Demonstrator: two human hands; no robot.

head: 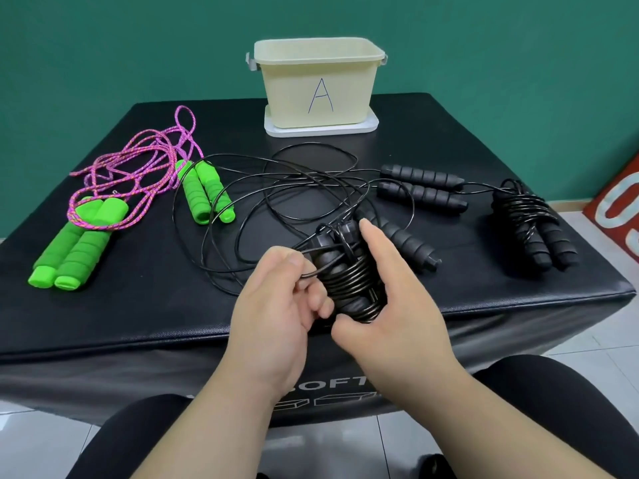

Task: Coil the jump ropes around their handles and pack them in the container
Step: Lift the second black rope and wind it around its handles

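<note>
My right hand (387,305) grips a pair of black foam handles (349,285) with black cord wound round them in several turns. My left hand (273,305) pinches the loose black cord (242,216) just left of the coil. More of that cord lies in wide loops on the black padded box (138,305). A coiled black rope bundle (532,223) lies at the right. Another pair of black handles (422,188) and one more black handle (411,243) lie loose. The cream container (318,81), marked "A", stands open on its white lid at the back.
Two pairs of green foam handles (76,243) (207,191) with tangled pink rope (138,160) lie on the left of the box. A red and white sign (619,212) leans at the far right on the tiled floor. My knees are below the box's front edge.
</note>
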